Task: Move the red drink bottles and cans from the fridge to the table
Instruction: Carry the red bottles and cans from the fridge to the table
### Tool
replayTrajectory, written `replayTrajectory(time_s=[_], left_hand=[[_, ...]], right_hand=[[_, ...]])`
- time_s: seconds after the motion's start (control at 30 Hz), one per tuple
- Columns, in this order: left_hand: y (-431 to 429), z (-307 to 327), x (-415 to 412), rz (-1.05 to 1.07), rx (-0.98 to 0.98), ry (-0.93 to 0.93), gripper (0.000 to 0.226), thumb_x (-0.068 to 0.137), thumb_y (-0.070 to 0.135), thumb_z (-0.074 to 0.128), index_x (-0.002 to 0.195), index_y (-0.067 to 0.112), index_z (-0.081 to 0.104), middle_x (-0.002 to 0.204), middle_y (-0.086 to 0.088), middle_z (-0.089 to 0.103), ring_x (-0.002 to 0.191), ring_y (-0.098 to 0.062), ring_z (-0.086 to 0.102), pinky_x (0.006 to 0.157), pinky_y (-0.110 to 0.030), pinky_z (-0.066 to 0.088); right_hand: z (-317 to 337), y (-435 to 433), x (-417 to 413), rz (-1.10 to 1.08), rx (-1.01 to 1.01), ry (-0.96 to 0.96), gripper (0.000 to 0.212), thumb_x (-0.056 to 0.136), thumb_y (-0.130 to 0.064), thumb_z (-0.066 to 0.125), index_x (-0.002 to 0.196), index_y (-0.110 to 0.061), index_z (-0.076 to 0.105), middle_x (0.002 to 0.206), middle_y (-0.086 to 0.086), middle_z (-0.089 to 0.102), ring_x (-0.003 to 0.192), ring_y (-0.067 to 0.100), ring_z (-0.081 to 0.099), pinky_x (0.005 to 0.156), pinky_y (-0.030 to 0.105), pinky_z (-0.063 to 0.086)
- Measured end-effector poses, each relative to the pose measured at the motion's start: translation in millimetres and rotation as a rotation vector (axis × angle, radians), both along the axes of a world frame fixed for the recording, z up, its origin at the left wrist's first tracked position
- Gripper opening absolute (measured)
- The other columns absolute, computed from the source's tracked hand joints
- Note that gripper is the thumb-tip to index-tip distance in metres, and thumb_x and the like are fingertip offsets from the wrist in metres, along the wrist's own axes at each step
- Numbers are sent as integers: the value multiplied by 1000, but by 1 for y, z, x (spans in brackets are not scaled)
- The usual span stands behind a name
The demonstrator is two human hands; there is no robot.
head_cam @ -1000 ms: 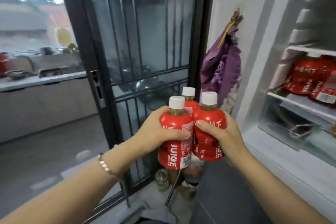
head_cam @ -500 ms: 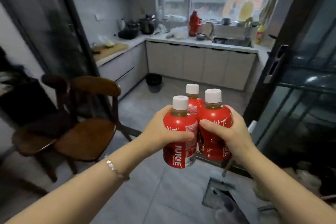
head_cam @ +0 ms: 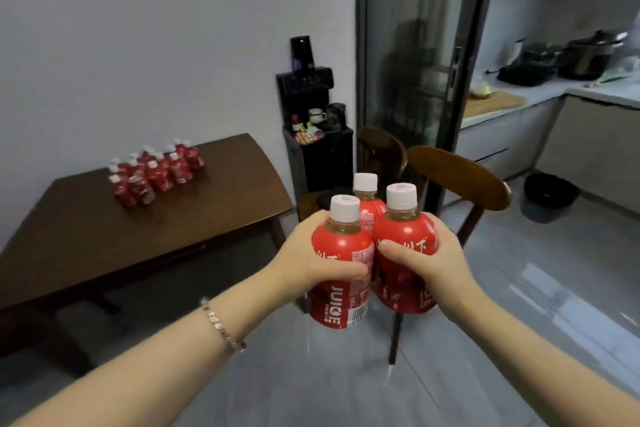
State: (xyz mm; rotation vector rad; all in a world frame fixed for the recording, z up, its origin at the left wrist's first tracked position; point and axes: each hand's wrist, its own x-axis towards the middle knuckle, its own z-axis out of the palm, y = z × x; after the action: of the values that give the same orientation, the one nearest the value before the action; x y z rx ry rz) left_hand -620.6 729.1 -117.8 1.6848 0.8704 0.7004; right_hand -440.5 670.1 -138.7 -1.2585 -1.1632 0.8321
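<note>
Red, white-capped and three in number, the bottles we carry are bunched at the centre of the view. Our left hand (head_cam: 311, 253) wraps the near-left bottle (head_cam: 341, 291), fingers curled across its label. Our right hand (head_cam: 433, 263) wraps the near-right bottle (head_cam: 403, 239) the same way. The rear bottle (head_cam: 369, 213) stands at twelve o'clock of that pair, wedged between them. We cannot tell whether any finger reaches it, so we judge it rides on the squeeze of the other two. All three are upright, in the air, well apart from any surface.

The table (head_cam: 207, 218) lies at ten o'clock, with a cluster of red bottles (head_cam: 156, 170) standing toward its far side. A chair (head_cam: 460, 180) stands at one o'clock just behind the load, a black stand (head_cam: 318, 156) at twelve.

We judge this the carrying step: the load is picked up, not yet set down. The next move calls for a swing toward ten o'clock with the inward squeeze kept even, so the rear bottle does not slip out. Then all three need a level lowering onto bare wood at the cluster's near side, about its four o'clock, before either hand loosens. Letting one hand go early could tip the wedged bottle.
</note>
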Motion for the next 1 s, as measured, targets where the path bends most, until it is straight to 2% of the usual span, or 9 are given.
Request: replayTrajectory(time_s=[0.1,0.23,0.33,0.47,0.67,0.8,0.93,1.0], left_hand=[[48,-1,-53,122,-3,1,86,42,34,80,120,12,52,115,-10,65,104,-26,65,93,-50,51],[105,-14,-110,245,-26,-7,85,42,30,81,118,6,52,112,-15,66,101,-29,66,93,-52,51],[162,-30,-153,346,-60,-23,83,42,28,81,117,6,53,110,-14,67,100,-28,66,92,-51,51],[226,-42,-183,399,-60,-20,82,42,30,81,116,8,53,111,-12,66,101,-27,66,93,-49,51],[350,-46,-238,586,-85,-85,81,44,32,81,118,16,52,114,-8,65,105,-24,64,94,-48,51],[421,-54,-286,679,-102,-130,82,46,34,80,120,18,51,115,-5,65,105,-20,64,93,-40,52],[475,-76,-330,702,-113,-135,81,47,37,80,121,24,49,118,1,64,108,-15,63,93,-34,53],[518,-105,-367,696,-132,-142,83,47,34,81,123,20,50,117,0,64,108,-15,63,92,-33,53]], right_hand=[[-6,67,-49,107,23,8,51,55,-33,77,100,-32,54,101,-10,66,87,-7,65,68,7,50],[-21,146,-102,220,15,26,47,58,-29,73,101,-33,54,100,-10,65,86,-8,65,69,7,51],[-34,220,-146,337,-17,20,52,58,-34,75,105,-33,53,103,-11,65,89,-5,65,72,11,53],[-46,298,-177,401,-42,46,71,46,-52,74,110,-30,54,108,-9,66,95,1,66,71,14,53],[-41,451,-235,597,-94,24,67,49,-47,78,110,-33,52,111,-7,65,100,11,66,87,28,53],[-47,539,-287,715,-126,11,68,43,-51,74,105,-34,52,109,-9,65,96,7,66,73,18,52],[-67,599,-335,775,-174,-3,66,45,-46,75,104,-35,49,107,-11,61,87,-10,64,65,8,51],[-94,643,-369,791,-227,-1,66,43,-45,76,103,-34,50,105,-12,62,86,-9,65,65,10,51]])
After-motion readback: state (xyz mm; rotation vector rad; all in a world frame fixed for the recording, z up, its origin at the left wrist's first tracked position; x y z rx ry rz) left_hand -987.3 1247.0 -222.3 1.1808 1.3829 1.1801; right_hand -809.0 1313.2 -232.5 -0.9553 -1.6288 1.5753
